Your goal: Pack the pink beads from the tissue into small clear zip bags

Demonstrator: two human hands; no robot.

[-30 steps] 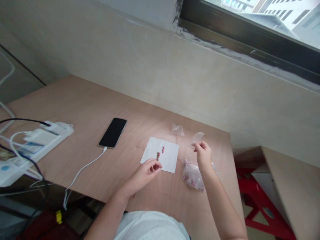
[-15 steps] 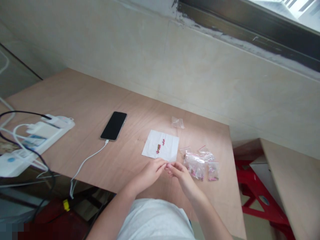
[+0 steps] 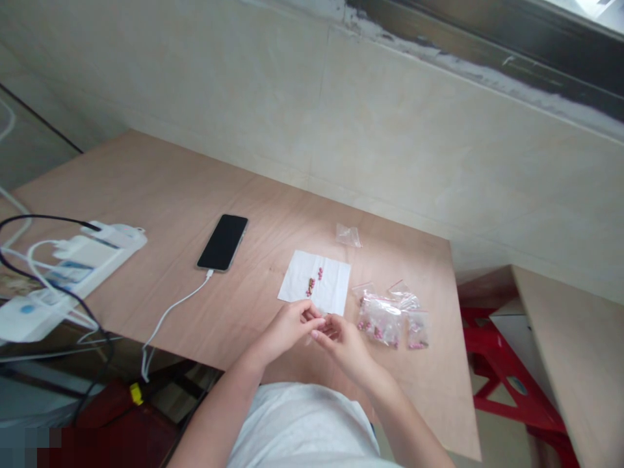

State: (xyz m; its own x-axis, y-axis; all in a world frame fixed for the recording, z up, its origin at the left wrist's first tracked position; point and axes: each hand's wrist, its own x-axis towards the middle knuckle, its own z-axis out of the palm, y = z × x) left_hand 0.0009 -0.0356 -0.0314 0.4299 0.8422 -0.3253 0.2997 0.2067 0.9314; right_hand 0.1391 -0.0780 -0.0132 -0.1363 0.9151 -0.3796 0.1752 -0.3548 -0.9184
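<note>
My left hand (image 3: 296, 327) and my right hand (image 3: 340, 336) meet just in front of a white paper sheet (image 3: 291, 281). Both have bent fingers, with thumb and fingertips pinched together; whatever lies between them is too small or hidden to make out. On the sheet are small pink beads (image 3: 320, 273) and a little cluster of gold and pink pieces (image 3: 310, 286). Right of my right hand lie clear plastic zip bags (image 3: 385, 318) holding more pink pieces. A smaller clear bag (image 3: 348, 235) rests behind the sheet.
A black phone (image 3: 223, 242) with a white charging cable (image 3: 171, 304) lies on the wooden table (image 3: 195, 188). At the left is a white power strip (image 3: 107, 260) with plugs and cables. A red stool (image 3: 511, 383) stands beyond the table's right edge, beside another table (image 3: 575, 338).
My hands have shifted slightly left, and their fingers are more curled with the thumbs drawn in. The beads, bags and phone stay where they lie; the view tilts a little.
</note>
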